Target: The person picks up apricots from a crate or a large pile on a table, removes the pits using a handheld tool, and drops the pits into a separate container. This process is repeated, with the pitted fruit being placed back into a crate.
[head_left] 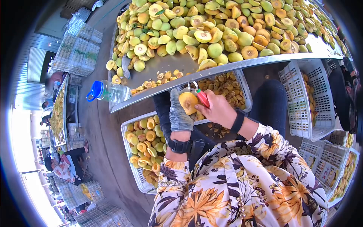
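From here, the right hand (219, 110) conceals part of the red handle (202, 98), the fruit half (188, 103) covers part of the gloved left hand (179, 115), the upper view edge truncates the table (227, 69), and the distant person (65, 166) is too small to resolve.

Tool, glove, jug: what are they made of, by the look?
Tool: curved end probably steel, by its shine; red handle looks like smooth plastic, maybe rubber.
Glove: matte grey knit, by its ribbed texture; fibre unclear.
Jug: likely clear plastic, being see-through; glass possible. Blue lid: likely plastic, solid even colour.
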`<state>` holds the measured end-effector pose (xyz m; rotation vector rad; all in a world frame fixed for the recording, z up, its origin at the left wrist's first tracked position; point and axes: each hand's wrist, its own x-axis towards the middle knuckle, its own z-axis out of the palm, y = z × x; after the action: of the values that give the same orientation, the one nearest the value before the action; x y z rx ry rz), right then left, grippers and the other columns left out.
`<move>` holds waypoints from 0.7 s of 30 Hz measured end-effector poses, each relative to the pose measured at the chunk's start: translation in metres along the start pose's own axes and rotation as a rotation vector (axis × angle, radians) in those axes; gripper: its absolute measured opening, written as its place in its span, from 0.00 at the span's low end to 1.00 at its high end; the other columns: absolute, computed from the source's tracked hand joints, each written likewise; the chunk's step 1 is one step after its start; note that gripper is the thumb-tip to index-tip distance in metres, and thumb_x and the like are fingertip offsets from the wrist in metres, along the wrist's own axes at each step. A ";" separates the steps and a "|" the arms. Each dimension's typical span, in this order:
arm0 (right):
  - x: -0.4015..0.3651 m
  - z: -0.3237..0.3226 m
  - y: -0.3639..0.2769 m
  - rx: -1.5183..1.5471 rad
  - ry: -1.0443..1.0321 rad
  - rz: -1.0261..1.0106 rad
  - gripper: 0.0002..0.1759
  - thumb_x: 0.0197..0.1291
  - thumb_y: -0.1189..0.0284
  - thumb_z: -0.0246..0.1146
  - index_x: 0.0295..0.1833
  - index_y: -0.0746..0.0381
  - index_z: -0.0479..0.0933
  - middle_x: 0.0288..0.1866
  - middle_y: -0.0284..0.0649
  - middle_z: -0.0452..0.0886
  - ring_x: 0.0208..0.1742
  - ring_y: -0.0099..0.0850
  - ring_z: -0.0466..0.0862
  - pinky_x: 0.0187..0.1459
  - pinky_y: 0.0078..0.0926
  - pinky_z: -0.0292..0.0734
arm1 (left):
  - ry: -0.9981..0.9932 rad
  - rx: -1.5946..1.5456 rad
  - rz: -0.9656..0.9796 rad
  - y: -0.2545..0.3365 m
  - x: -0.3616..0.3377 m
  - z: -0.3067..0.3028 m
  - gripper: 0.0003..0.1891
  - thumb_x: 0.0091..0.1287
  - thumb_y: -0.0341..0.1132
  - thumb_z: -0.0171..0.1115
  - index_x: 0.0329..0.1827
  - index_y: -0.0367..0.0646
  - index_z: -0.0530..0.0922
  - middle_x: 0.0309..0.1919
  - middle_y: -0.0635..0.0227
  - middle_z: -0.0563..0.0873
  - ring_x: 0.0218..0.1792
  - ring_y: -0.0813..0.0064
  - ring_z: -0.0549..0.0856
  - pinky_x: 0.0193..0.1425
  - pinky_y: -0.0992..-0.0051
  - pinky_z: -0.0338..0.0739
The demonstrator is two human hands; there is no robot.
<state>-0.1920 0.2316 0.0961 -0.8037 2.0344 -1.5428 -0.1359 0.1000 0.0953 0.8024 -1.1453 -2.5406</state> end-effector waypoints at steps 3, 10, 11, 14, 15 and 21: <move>-0.013 0.002 -0.004 -0.330 0.097 -0.133 0.17 0.50 0.70 0.63 0.37 0.69 0.65 0.21 0.56 0.74 0.25 0.53 0.77 0.25 0.42 0.71 | 0.137 -0.054 0.027 -0.001 0.000 -0.004 0.21 0.66 0.50 0.49 0.46 0.40 0.75 0.39 0.66 0.81 0.37 0.70 0.81 0.39 0.69 0.79; -0.029 0.007 0.002 -0.329 0.001 -0.136 0.10 0.51 0.74 0.59 0.32 0.69 0.66 0.20 0.56 0.74 0.25 0.53 0.77 0.27 0.44 0.70 | 0.036 0.056 0.308 -0.016 0.005 -0.005 0.15 0.62 0.38 0.58 0.48 0.39 0.78 0.52 0.69 0.78 0.49 0.78 0.77 0.52 0.78 0.72; -0.030 0.007 0.003 -0.331 0.001 -0.132 0.11 0.50 0.75 0.59 0.33 0.69 0.65 0.20 0.56 0.73 0.25 0.53 0.76 0.26 0.43 0.70 | 0.037 0.056 0.303 -0.018 0.003 -0.005 0.15 0.62 0.38 0.58 0.48 0.39 0.78 0.52 0.69 0.78 0.49 0.78 0.77 0.52 0.78 0.72; -0.036 0.008 -0.001 -0.303 0.005 -0.087 0.11 0.48 0.76 0.58 0.34 0.70 0.64 0.19 0.57 0.73 0.25 0.54 0.76 0.25 0.42 0.70 | -0.014 0.066 0.341 -0.025 0.002 -0.002 0.16 0.62 0.41 0.59 0.47 0.39 0.78 0.48 0.69 0.80 0.46 0.78 0.78 0.50 0.78 0.74; -0.038 0.009 -0.002 -0.269 0.005 -0.049 0.11 0.47 0.77 0.58 0.35 0.70 0.65 0.19 0.57 0.73 0.25 0.54 0.76 0.26 0.43 0.70 | -0.009 0.080 0.372 -0.028 0.001 0.001 0.16 0.62 0.42 0.60 0.46 0.39 0.78 0.45 0.68 0.81 0.42 0.77 0.79 0.46 0.77 0.76; -0.031 0.003 0.005 -0.287 -0.217 -0.096 0.12 0.45 0.76 0.57 0.35 0.70 0.66 0.21 0.56 0.74 0.26 0.53 0.77 0.27 0.42 0.71 | -0.042 0.067 0.016 -0.009 0.007 -0.007 0.21 0.61 0.51 0.58 0.37 0.37 0.76 0.26 0.59 0.82 0.27 0.64 0.83 0.29 0.70 0.81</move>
<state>-0.1686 0.2517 0.0905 -1.1387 2.1046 -1.1653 -0.1374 0.0982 0.0819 0.7553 -1.2505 -2.5296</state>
